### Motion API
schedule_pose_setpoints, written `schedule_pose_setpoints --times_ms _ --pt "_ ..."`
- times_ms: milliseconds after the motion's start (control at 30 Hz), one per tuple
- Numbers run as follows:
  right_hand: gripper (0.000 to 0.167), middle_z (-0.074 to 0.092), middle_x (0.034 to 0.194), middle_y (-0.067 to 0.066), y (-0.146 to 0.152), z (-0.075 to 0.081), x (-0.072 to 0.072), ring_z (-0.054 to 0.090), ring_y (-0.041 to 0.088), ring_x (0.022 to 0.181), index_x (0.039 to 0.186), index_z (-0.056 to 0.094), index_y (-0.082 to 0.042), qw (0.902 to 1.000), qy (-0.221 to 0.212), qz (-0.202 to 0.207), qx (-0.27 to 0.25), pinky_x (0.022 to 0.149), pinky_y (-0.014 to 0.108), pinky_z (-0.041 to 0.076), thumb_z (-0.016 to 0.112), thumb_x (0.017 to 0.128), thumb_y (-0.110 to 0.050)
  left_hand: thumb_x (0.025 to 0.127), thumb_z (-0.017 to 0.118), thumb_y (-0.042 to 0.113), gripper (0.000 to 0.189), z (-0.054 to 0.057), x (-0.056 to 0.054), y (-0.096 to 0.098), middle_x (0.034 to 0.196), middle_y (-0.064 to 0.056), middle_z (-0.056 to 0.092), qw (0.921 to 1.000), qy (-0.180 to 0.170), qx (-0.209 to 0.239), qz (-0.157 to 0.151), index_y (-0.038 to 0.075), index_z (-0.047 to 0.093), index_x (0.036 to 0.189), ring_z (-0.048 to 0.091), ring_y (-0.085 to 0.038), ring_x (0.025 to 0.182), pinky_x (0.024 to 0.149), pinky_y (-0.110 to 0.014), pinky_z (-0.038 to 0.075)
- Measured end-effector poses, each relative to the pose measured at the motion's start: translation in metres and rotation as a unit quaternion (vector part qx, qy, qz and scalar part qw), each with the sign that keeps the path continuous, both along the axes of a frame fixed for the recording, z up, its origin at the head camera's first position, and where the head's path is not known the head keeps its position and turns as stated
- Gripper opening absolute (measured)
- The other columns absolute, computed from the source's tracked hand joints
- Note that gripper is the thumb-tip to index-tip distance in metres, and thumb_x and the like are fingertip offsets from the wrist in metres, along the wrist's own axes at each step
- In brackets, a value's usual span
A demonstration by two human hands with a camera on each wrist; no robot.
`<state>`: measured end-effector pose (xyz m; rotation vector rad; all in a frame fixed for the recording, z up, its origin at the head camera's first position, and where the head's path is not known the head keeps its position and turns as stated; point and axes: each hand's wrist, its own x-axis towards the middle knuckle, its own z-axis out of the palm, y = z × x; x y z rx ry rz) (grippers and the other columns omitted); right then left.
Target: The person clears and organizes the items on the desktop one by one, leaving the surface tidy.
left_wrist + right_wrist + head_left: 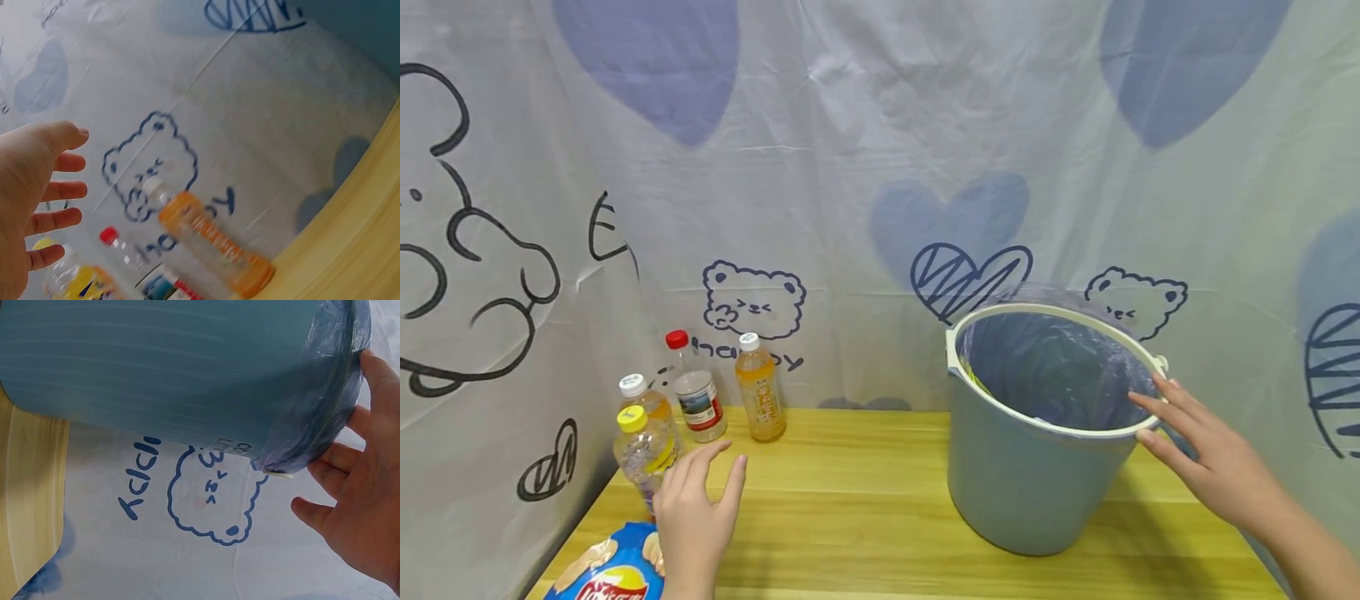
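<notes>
My left hand hovers in front of the bottles, fingers spread and slightly bent, holding nothing. Nearest to it are a yellow-capped bottle and a blue chip bag, partly hidden by the hand. My right hand touches the rim of a grey-blue bucket lined with a thin plastic bag. In the right wrist view its fingers lie loosely along the bag-covered rim, not curled round it. Behind the left hand stand a red-capped bottle and an orange drink bottle.
A further white-capped bottle stands behind the yellow-capped one at the left edge. The wooden table runs between bottles and bucket. A white printed cloth hangs close behind and along both sides.
</notes>
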<state>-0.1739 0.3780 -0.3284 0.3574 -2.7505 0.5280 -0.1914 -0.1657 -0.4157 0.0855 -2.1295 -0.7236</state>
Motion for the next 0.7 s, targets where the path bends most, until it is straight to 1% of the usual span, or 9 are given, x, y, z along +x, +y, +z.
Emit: schedule_pose_setpoints --times_ms 100,267,367,433,600,633,700 --pt "0.048 0.019 0.163 0.011 0.001 0.000 0.000 0.008 0.032 0.153 0.147 0.044 -0.022 1.0000 0.000 0.001 -0.003 0.090 0.079 0.024 0.053 0.100 -0.030 0.079 0.079 0.016 0.028 -0.001 0.004 -0.012 0.107 -0.018 0.070 0.9998 0.007 0.008 0.019 0.005 0.070 0.104 0.060 -0.038 0.097 0.078 -0.056 0.042" --pt "0.048 0.020 0.163 0.011 0.001 -0.001 0.000 0.007 0.029 0.153 0.146 0.045 -0.022 1.0000 0.007 0.004 -0.004 0.091 0.079 0.024 0.054 0.100 -0.029 0.079 0.079 0.014 0.027 -0.006 0.007 -0.032 0.106 -0.020 0.069 0.9985 0.018 0.024 0.045 0.004 0.071 0.103 0.059 -0.040 0.096 0.080 -0.059 0.041" --pt "0.048 0.020 0.163 0.011 0.001 -0.002 0.000 0.006 0.029 0.153 0.146 0.045 -0.022 1.0000 0.007 0.004 -0.003 0.091 0.079 0.023 0.054 0.100 -0.029 0.079 0.079 0.013 0.028 -0.009 0.008 -0.041 0.105 -0.022 0.069 0.9972 0.021 0.039 0.061 0.002 0.070 0.103 0.058 -0.041 0.095 0.083 -0.058 0.041" --pt "0.048 0.020 0.163 0.011 0.001 -0.002 0.000 0.006 0.030 0.153 0.146 0.045 -0.022 1.0000 0.007 0.002 -0.003 0.092 0.079 0.023 0.054 0.100 -0.030 0.079 0.079 0.012 0.028 -0.011 0.009 -0.047 0.104 -0.023 0.068 0.9959 0.030 0.048 0.070 0.001 0.070 0.103 0.058 -0.043 0.095 0.084 -0.056 0.041" --pt "0.048 0.019 0.163 0.011 0.001 -0.003 0.000 0.007 0.032 0.153 0.147 0.044 -0.022 1.0000 0.007 -0.004 -0.002 0.091 0.079 0.023 0.053 0.100 -0.030 0.078 0.079 0.012 0.031 -0.017 0.005 -0.059 0.104 -0.025 0.067 0.9908 0.052 0.075 0.100 0.000 0.069 0.104 0.056 -0.044 0.096 0.078 -0.054 0.038" --pt "0.048 0.019 0.163 0.011 0.001 -0.003 0.000 0.007 0.031 0.153 0.146 0.044 -0.022 1.0000 0.007 -0.004 -0.002 0.091 0.080 0.023 0.053 0.100 -0.030 0.078 0.079 0.013 0.032 -0.018 0.003 -0.061 0.105 -0.024 0.067 0.9896 0.054 0.083 0.104 0.000 0.069 0.106 0.055 -0.044 0.097 0.078 -0.054 0.038" --pt "0.048 0.020 0.163 0.012 0.000 -0.002 -0.001 0.007 0.031 0.153 0.146 0.045 -0.022 1.0000 0.009 -0.004 -0.002 0.091 0.080 0.023 0.054 0.100 -0.030 0.079 0.079 0.014 0.036 -0.020 0.001 -0.065 0.109 -0.024 0.065 0.9870 0.051 0.101 0.114 0.000 0.067 0.110 0.054 -0.044 0.101 0.083 -0.055 0.037"
